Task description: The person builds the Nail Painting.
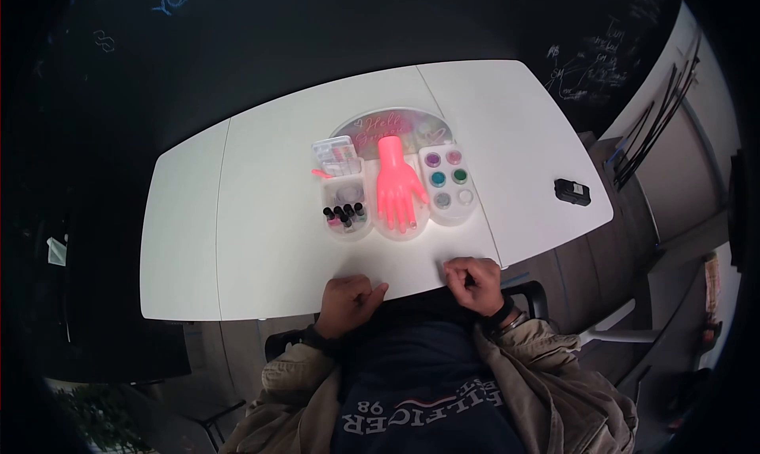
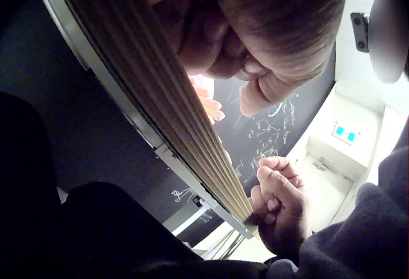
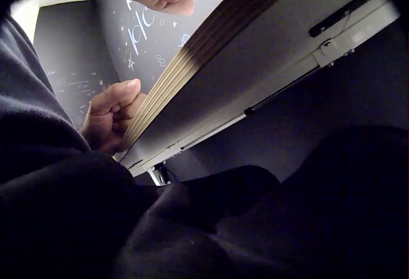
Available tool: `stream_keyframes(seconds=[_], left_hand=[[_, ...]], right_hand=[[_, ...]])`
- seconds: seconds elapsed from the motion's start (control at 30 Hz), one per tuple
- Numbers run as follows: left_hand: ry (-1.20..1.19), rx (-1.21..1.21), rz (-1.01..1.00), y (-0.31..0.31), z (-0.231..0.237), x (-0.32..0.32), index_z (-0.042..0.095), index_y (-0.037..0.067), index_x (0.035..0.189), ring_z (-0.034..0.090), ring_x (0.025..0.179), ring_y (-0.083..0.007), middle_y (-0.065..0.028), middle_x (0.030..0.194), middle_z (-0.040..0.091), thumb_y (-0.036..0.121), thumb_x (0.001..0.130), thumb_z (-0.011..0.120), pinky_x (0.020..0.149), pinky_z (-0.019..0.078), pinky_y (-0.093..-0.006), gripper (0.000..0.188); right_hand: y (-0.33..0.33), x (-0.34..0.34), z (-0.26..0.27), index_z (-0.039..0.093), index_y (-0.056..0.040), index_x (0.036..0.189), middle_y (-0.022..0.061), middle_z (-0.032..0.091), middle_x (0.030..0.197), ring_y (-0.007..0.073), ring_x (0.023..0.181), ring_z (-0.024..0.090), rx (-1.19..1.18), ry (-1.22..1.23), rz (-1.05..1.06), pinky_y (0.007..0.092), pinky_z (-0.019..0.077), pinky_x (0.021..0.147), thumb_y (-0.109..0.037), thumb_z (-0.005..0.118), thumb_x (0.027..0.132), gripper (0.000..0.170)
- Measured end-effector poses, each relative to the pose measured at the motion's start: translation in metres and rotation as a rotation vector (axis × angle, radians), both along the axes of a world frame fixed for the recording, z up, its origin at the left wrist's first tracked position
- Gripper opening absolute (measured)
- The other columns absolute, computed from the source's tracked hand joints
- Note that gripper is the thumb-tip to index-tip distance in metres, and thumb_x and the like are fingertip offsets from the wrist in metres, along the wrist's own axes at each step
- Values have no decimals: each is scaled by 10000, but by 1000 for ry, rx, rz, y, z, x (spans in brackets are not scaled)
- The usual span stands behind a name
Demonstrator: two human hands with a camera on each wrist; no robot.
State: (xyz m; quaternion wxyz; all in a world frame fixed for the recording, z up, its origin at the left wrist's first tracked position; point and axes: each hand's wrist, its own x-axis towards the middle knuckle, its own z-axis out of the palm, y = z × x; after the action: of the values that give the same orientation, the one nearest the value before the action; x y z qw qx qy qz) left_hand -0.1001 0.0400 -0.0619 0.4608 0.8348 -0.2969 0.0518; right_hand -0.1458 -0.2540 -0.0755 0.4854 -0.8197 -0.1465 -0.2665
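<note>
My left hand [image 1: 348, 302] rests at the near edge of the white table [image 1: 277, 216], fingers loosely curled and holding nothing. To its right, my right hand [image 1: 475, 286] lies at the same edge, also loosely curled around nothing. Beyond both stands a white tray [image 1: 348, 235] with a bright pink practice hand [image 1: 396, 186] in its middle, fingers toward me. Black-capped nail polish bottles [image 1: 346, 211] stand in the left section, below a clear box [image 1: 336, 155] and a small pink piece [image 1: 321, 173]. Several round pots [image 1: 438, 178] of coloured powder or glitter fill the right section.
A rounded panel with lettering [image 1: 380, 125] rises behind the tray. On the table's right end lies a small black case [image 1: 571, 191]. The layered table edge [image 2: 172, 87] runs just beside my left hand in the left wrist view. A dark chalkboard wall [image 1: 301, 42] stands behind.
</note>
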Motion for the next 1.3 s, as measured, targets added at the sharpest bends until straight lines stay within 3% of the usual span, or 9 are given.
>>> stream_keyframes(seconds=[1.3], left_hand=[[22, -5, 11, -1, 0, 0, 466, 60, 639, 465, 449, -238, -81, 567, 488, 122, 939, 864, 470, 352, -384, 502]], right_hand=[[-1, -2, 0, 797, -24, 986, 38, 629, 625, 128, 521, 609, 7, 107, 26, 285, 484, 529, 10, 800, 916, 78]])
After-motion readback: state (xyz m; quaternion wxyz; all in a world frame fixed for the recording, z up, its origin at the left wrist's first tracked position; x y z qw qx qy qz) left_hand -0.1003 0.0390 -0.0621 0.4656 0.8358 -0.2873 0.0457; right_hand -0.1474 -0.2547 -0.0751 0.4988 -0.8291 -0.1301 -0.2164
